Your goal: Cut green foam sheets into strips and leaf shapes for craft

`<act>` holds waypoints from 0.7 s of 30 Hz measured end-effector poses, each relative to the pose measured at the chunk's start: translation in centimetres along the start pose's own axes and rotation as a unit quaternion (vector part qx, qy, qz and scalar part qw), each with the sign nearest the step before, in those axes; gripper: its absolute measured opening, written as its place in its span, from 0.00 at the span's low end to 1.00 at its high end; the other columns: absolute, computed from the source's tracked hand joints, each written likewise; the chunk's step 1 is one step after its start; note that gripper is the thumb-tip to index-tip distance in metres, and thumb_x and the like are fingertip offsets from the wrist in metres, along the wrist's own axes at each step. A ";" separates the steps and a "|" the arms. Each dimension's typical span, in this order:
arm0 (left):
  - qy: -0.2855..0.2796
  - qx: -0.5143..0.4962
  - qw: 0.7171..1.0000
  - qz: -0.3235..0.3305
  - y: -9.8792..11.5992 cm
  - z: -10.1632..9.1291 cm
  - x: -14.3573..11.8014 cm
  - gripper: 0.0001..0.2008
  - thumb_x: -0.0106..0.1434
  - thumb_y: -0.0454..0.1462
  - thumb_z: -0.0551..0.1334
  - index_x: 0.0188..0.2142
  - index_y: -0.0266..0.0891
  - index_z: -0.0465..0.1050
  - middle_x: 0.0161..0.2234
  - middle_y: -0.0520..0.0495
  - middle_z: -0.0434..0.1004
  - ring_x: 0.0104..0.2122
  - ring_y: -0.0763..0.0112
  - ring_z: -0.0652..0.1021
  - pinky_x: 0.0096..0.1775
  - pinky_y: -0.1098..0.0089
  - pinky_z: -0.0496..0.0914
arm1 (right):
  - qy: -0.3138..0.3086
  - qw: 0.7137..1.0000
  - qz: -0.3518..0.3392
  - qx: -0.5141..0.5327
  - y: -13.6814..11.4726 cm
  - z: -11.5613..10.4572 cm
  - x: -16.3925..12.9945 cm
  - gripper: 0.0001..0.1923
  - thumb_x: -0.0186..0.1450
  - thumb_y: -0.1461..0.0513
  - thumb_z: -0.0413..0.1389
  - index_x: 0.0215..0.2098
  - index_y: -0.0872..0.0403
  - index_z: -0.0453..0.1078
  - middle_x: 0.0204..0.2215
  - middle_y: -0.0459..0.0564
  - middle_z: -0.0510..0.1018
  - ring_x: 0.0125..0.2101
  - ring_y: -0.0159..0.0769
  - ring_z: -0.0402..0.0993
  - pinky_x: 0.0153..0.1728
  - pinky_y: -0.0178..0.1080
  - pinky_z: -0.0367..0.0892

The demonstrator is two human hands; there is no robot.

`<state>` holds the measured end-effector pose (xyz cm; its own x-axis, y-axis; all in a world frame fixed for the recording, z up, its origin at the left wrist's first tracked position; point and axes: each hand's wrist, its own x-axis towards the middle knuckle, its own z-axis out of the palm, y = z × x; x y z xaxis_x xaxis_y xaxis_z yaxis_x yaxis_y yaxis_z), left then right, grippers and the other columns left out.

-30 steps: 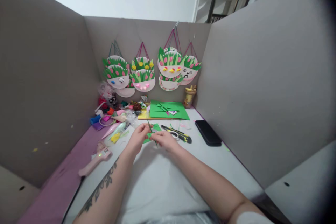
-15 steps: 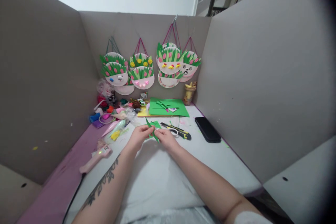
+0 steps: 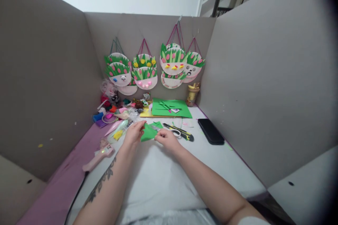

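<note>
A piece of green paper [image 3: 148, 133] is held up between my hands, its broad face toward me. My left hand [image 3: 134, 134] pinches its left edge, thumb and fingers closed. At its right edge are the closed fingertips of my right hand [image 3: 166, 137]. Just behind lie scissors with white handles [image 3: 176, 133], partly covered by my right hand; the metal blades show above the paper. A further green paper piece [image 3: 157, 124] rests on the table behind. Beside the scissors lies a black and yellow utility knife [image 3: 186, 135].
Green sheets [image 3: 171, 112] with cut strips lie at the back. A pink glue gun [image 3: 99, 157] and a pile of craft bits [image 3: 116, 116] are on the left. A black phone [image 3: 210, 131] and a cup [image 3: 193, 95] stand right. Decorated paper plates [image 3: 173, 61] hang on the partition.
The green paper, seen narrow and folded before, now lies spread flat between my hands. My left hand has shifted slightly left, away from the right. The view has moved a little.
</note>
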<state>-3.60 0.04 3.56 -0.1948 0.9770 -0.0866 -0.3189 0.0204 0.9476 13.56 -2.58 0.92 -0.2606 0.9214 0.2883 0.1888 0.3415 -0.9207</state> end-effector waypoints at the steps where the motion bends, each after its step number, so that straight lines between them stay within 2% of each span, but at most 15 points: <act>1: 0.015 -0.016 1.000 0.002 0.2 -0.3 0.2 0.20 0.36 0.46 0.72 0.25 0.36 0.73 0.21 0.54 0.69 0.20 0.80 0.65 0.21 0.76 0.53 | 0.002 1.000 0.010 0.003 0.1 -0.1 0.0 0.10 0.53 0.61 0.56 0.17 0.54 0.63 0.20 0.43 0.64 0.25 0.32 0.62 0.31 0.35 0.58; 4: 0.045 -0.047 0.998 0.011 0.8 -0.6 0.2 0.23 0.36 0.47 0.72 0.29 0.36 0.73 0.28 0.51 0.74 0.25 0.78 0.70 0.24 0.77 0.57 | 0.024 0.999 0.037 0.017 0.6 -0.2 0.2 0.09 0.52 0.60 0.56 0.17 0.54 0.64 0.20 0.43 0.65 0.25 0.32 0.62 0.29 0.35 0.57; 5: 0.031 -0.040 0.999 0.013 0.8 -0.5 0.0 0.24 0.37 0.48 0.72 0.31 0.37 0.73 0.30 0.50 0.75 0.27 0.77 0.71 0.25 0.77 0.58 | 0.033 0.998 0.040 0.021 0.8 -0.2 0.3 0.09 0.52 0.60 0.55 0.16 0.54 0.64 0.19 0.43 0.65 0.25 0.32 0.62 0.29 0.35 0.57; 7: -0.036 0.007 0.999 0.015 0.4 -0.1 -0.7 0.23 0.41 0.49 0.71 0.33 0.38 0.73 0.31 0.51 0.75 0.28 0.77 0.71 0.26 0.77 0.59 | 0.046 0.998 0.032 0.024 1.1 -0.3 0.5 0.10 0.52 0.59 0.55 0.16 0.54 0.64 0.19 0.43 0.65 0.24 0.32 0.61 0.29 0.35 0.57; 9: -0.095 0.075 0.993 0.013 -0.6 0.6 -1.2 0.20 0.42 0.48 0.72 0.28 0.37 0.71 0.24 0.54 0.70 0.23 0.78 0.68 0.24 0.77 0.56 | 0.047 0.999 0.020 0.019 1.2 -0.3 0.6 0.10 0.51 0.59 0.55 0.16 0.54 0.63 0.18 0.42 0.64 0.24 0.31 0.60 0.29 0.35 0.56; 11: -0.124 0.134 0.983 0.015 -1.8 1.2 -1.6 0.20 0.43 0.48 0.71 0.20 0.37 0.65 0.17 0.57 0.62 0.19 0.80 0.62 0.22 0.76 0.52 | 0.038 0.999 0.018 0.027 1.3 -0.3 0.7 0.09 0.52 0.59 0.55 0.18 0.54 0.64 0.18 0.42 0.64 0.23 0.30 0.60 0.28 0.34 0.56; 15: -0.125 0.163 0.978 0.026 -3.2 1.8 -1.7 0.21 0.44 0.48 0.70 0.18 0.37 0.62 0.15 0.59 0.58 0.18 0.80 0.59 0.22 0.75 0.50 | 0.025 0.996 0.045 0.073 1.4 -0.2 0.7 0.10 0.54 0.56 0.55 0.21 0.54 0.63 0.17 0.39 0.62 0.20 0.28 0.55 0.24 0.33 0.53; 21: -0.090 0.061 0.993 -0.035 -2.8 2.0 -1.7 0.21 0.39 0.46 0.72 0.19 0.37 0.62 0.16 0.59 0.59 0.18 0.81 0.60 0.22 0.75 0.52 | 0.015 0.990 0.068 0.120 1.0 -0.4 0.8 0.12 0.52 0.54 0.57 0.21 0.54 0.64 0.16 0.38 0.60 0.19 0.27 0.52 0.23 0.33 0.50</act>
<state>-0.51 -1.28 1.71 -0.0045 0.9942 -0.1071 -0.2086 0.1038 0.9725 13.88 -1.42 0.36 -0.2201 0.9619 0.1620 -0.0108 0.1636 -0.9865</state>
